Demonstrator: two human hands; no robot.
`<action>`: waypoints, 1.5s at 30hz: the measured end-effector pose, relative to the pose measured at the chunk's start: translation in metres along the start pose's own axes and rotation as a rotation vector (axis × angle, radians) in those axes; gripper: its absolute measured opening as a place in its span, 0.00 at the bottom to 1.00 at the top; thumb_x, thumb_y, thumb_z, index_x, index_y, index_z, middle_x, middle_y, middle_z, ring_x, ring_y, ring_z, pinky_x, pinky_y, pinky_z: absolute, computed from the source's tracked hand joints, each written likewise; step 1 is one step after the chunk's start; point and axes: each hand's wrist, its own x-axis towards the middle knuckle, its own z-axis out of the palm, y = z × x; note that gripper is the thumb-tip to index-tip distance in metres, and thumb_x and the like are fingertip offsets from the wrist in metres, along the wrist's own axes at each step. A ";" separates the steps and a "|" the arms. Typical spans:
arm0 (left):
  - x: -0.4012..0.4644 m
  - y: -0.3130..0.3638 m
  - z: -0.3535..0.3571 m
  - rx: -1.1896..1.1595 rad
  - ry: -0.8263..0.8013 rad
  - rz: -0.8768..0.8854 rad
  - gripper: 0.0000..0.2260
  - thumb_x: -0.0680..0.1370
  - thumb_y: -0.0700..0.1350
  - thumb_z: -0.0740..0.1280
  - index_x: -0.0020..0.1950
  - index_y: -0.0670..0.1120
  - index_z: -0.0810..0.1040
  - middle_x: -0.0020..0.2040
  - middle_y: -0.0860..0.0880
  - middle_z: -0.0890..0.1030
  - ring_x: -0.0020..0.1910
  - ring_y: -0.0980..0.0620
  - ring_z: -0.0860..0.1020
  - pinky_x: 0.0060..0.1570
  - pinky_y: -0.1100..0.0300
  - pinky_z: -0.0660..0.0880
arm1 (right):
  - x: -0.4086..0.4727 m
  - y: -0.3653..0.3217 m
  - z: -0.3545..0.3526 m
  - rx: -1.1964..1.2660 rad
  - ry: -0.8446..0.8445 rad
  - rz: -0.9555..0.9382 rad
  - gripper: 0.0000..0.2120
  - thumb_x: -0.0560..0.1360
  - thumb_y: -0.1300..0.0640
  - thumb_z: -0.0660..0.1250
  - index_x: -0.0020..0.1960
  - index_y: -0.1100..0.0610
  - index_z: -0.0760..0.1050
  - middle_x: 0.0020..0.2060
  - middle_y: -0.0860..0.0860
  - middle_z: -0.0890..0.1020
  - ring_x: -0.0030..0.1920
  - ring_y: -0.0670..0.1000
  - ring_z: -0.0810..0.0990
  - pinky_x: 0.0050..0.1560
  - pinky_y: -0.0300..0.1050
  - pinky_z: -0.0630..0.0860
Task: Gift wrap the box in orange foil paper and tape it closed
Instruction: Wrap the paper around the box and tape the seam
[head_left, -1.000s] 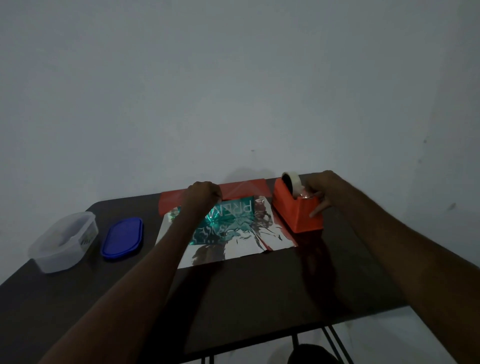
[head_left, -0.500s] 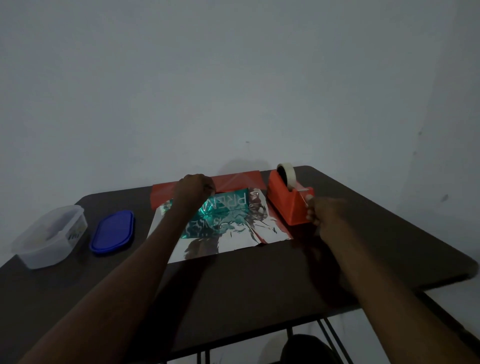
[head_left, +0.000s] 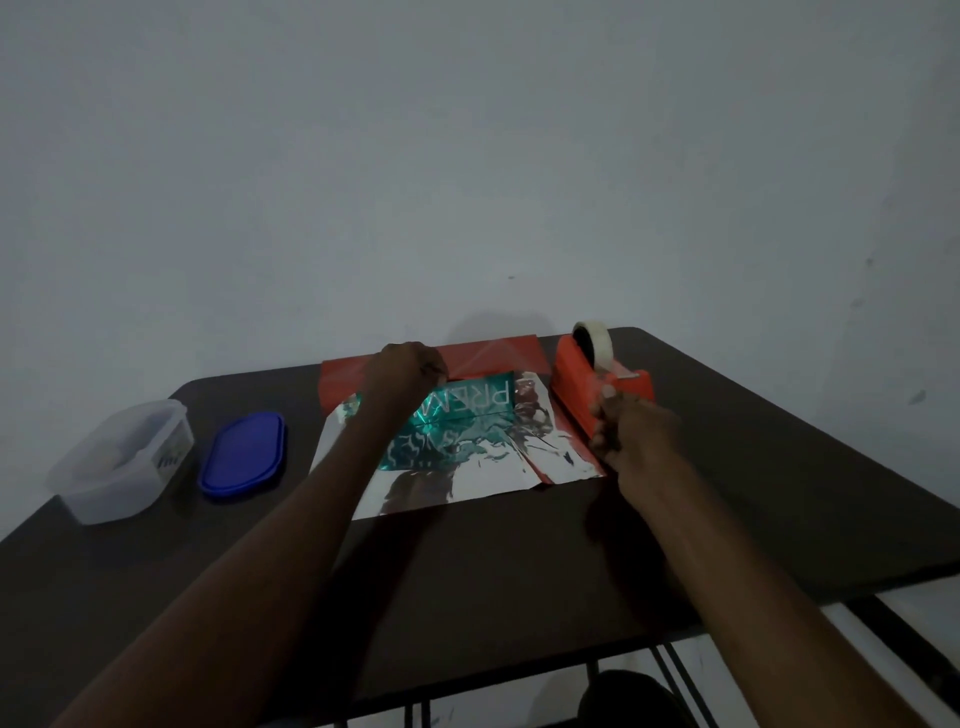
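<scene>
A sheet of foil paper (head_left: 498, 470) lies on the dark table (head_left: 519, 561), silver side up, with its orange side showing along the far edge. On it sits a teal box (head_left: 467, 413) with pale lettering. My left hand (head_left: 405, 371) grips the foil's far edge at the box's far left, fingers curled. An orange tape dispenser (head_left: 574, 395) with a pale tape roll (head_left: 592, 338) stands just right of the foil. My right hand (head_left: 631, 431) is in front of its cutter end, fingers pinched together on a tape strip that barely shows.
A clear plastic container (head_left: 119, 462) and its blue lid (head_left: 244, 454) lie at the left of the table. The wall rises straight behind the far edge. Table legs and a dark object (head_left: 628, 696) show below the near edge.
My right hand left the top of the tape roll and came toward me, past the dispenser's cutter end. My left hand stayed on the foil's far edge.
</scene>
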 end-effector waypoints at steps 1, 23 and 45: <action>0.000 0.000 0.000 -0.007 0.002 -0.003 0.05 0.71 0.42 0.72 0.42 0.51 0.86 0.41 0.53 0.85 0.39 0.53 0.81 0.39 0.61 0.74 | -0.002 -0.001 0.006 0.007 -0.036 -0.008 0.06 0.78 0.61 0.67 0.43 0.58 0.77 0.33 0.53 0.78 0.30 0.47 0.73 0.33 0.41 0.73; 0.000 -0.014 -0.003 -0.175 0.001 -0.017 0.07 0.73 0.35 0.70 0.46 0.45 0.87 0.40 0.47 0.86 0.38 0.51 0.84 0.42 0.62 0.78 | 0.057 0.058 0.170 -0.464 -0.064 -0.087 0.20 0.74 0.53 0.72 0.56 0.69 0.77 0.42 0.56 0.77 0.41 0.54 0.77 0.38 0.46 0.76; 0.006 -0.018 -0.002 -0.272 -0.025 -0.026 0.09 0.68 0.47 0.79 0.46 0.46 0.87 0.42 0.49 0.86 0.38 0.58 0.82 0.44 0.65 0.78 | 0.042 0.076 0.147 -0.957 0.156 -0.444 0.15 0.73 0.57 0.73 0.54 0.66 0.77 0.51 0.62 0.82 0.52 0.62 0.81 0.45 0.50 0.75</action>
